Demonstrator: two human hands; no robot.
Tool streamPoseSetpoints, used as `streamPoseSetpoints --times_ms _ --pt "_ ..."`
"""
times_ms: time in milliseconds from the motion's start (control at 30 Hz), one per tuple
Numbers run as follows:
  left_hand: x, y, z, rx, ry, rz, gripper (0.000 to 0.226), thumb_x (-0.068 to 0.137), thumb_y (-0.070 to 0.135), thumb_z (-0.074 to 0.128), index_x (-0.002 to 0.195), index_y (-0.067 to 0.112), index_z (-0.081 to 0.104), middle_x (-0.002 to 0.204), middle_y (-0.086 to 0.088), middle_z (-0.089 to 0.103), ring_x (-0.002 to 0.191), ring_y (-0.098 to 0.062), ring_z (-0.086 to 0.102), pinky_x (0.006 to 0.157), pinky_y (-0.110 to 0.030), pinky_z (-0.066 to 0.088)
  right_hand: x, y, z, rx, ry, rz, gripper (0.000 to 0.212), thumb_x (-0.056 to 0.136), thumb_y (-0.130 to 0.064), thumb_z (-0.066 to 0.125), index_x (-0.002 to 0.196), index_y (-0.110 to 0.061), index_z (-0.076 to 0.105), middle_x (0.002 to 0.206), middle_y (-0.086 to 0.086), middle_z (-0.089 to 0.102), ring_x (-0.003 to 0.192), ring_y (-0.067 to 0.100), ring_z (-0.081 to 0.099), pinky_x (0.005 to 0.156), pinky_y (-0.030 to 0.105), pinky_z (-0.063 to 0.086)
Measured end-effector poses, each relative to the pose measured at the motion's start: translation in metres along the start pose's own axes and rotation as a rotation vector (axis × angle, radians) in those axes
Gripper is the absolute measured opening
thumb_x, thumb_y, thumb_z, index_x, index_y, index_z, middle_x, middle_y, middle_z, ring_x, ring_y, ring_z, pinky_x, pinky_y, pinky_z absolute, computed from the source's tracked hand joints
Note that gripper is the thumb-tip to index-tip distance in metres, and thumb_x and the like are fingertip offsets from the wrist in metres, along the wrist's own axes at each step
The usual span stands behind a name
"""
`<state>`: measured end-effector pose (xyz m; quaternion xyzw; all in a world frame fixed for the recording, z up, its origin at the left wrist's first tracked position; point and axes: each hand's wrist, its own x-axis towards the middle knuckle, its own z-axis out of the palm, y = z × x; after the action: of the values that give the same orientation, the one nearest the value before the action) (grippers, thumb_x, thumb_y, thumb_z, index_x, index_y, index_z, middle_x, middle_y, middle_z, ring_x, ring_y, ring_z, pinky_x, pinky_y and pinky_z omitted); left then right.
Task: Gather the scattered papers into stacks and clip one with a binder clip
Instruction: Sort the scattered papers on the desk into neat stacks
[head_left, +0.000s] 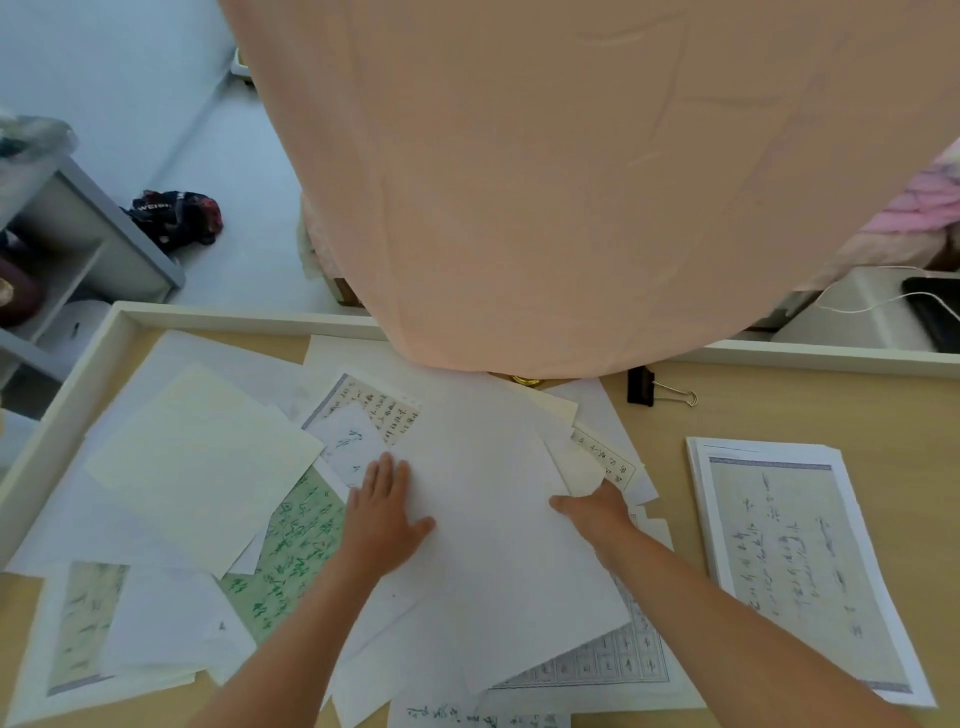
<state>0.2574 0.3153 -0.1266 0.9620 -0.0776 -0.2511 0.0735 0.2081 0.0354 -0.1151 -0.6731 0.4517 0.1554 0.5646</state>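
Gathering now: left hand (387, 514) flat, fingers straight, pressing the big white sheet (493, 545). Right hand (597, 512) pinches its edge, just left of the neat stack (795, 561). Next I reckon: lift it across, square it up. The binder clip (640, 387) sits untouched beyond the stack.

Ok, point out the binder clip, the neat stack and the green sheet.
binder clip (640, 387), head view, black body.
neat stack (795, 561), head view, top sheet's middle.
green sheet (293, 551), head view, printed face.
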Motion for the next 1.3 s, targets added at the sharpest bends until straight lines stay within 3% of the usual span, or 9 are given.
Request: streamPoseSetpoints --times_ms 267,467,633,800,900,1000,1100,1200,1300 --pt "-0.014 0.009 -0.003 -0.304 0.183 0.142 0.059 0.094 0.032 0.059 0.149 0.027 0.037 0.149 0.004 0.045 0.137 -0.017 0.036 0.114 -0.033 0.028 0.01 -0.006 0.0 -0.028 0.045 -0.012 0.065 0.079 -0.008 0.081 0.136 -0.003 0.049 0.129 0.009 0.059 0.118 0.03 0.057 0.09 0.032 0.046" --pt "0.017 -0.026 -0.023 -0.208 0.153 -0.051 0.108 0.074 0.059 0.073 0.156 0.021 0.013 0.164 -0.006 0.007 0.15 -0.027 0.007 0.12 -0.043 0.014 0.005 -0.007 -0.053 -0.01 -0.032 -0.077 0.042 0.076 -0.006 0.083 0.114 -0.007 0.064 0.111 0.01 0.07 0.096 0.025 0.066 0.084 0.038 0.053" --pt "0.027 -0.025 -0.031 -0.024 0.066 0.084 0.106 0.062 0.061 0.079 0.148 0.025 0.03 0.147 0.001 0.031 0.132 -0.02 0.03 0.104 -0.038 0.04 -0.001 -0.006 -0.082 -0.025 -0.005 -0.12 0.029 0.08 -0.009 0.081 0.101 -0.017 0.062 0.113 0.012 0.068 0.092 0.025 0.064 0.086 0.038 0.05" --pt "0.03 -0.007 -0.036 -0.185 -0.037 0.022 0.085 0.065 0.042 0.086 0.135 0.021 0.042 0.131 0.0 0.048 0.116 -0.018 0.047 0.09 -0.035 0.05 -0.007 0.004 -0.064 -0.35 0.304 -0.231 0.095 0.076 -0.008 0.082 0.152 -0.013 0.025 0.144 0.012 0.043 0.132 0.031 0.043 0.105 0.043 0.042" --pt "0.028 -0.004 -0.04 -0.237 -0.122 0.013 0.073 0.082 0.03 0.076 0.145 0.019 0.039 0.143 -0.004 0.05 0.128 -0.023 0.049 0.102 -0.037 0.043 -0.021 0.004 -0.043 -0.653 0.488 -0.498 0.091 0.075 -0.009 0.078 0.151 -0.016 0.028 0.149 0.015 0.033 0.138 0.035 0.031 0.111 0.049 0.035" --pt "0.022 -0.004 -0.048 -0.303 -0.127 0.073 0.062 0.091 0.032 0.066 0.147 0.019 0.042 0.151 -0.002 0.044 0.139 -0.022 0.041 0.113 -0.037 0.032 -0.039 0.001 -0.012 -0.617 0.072 -0.59 0.086 0.079 -0.026 0.078 0.151 -0.025 0.031 0.152 0.0 0.031 0.14 0.02 0.031 0.116 0.04 0.032" --pt "0.012 0.004 -0.062 -0.4 -0.067 0.151 0.042 0.088 0.035 0.069 0.128 0.023 0.061 0.131 0.003 0.062 0.121 -0.02 0.056 0.105 -0.038 0.044 -0.057 -0.004 0.018 -0.501 -0.313 -0.482 0.093 0.077 -0.037 0.081 0.151 -0.035 0.024 0.145 -0.017 0.036 0.13 0.005 0.041 0.107 0.028 0.039" --pt "-0.001 0.021 -0.072 -0.433 -0.012 0.239 0.013 0.085 0.033 0.071 0.096 0.027 0.068 0.093 0.01 0.069 0.086 -0.015 0.063 0.084 -0.039 0.053 -0.064 -0.009 0.037 -0.366 -0.34 -0.417 0.066 0.079 -0.03 0.08 0.134 -0.04 0.043 0.117 -0.018 0.06 0.101 0.001 0.061 0.083 0.02 0.052" --pt "-0.011 0.031 -0.076 -0.351 0.008 0.267 0.022 0.089 0.034 0.068 0.11 0.028 0.066 0.104 0.01 0.069 0.094 -0.016 0.063 0.085 -0.034 0.052 -0.058 -0.01 0.033 -0.401 -0.192 -0.438 0.017 0.084 -0.02 0.073 0.098 -0.028 0.067 0.087 -0.011 0.067 0.076 0.005 0.062 0.078 0.034 0.056"
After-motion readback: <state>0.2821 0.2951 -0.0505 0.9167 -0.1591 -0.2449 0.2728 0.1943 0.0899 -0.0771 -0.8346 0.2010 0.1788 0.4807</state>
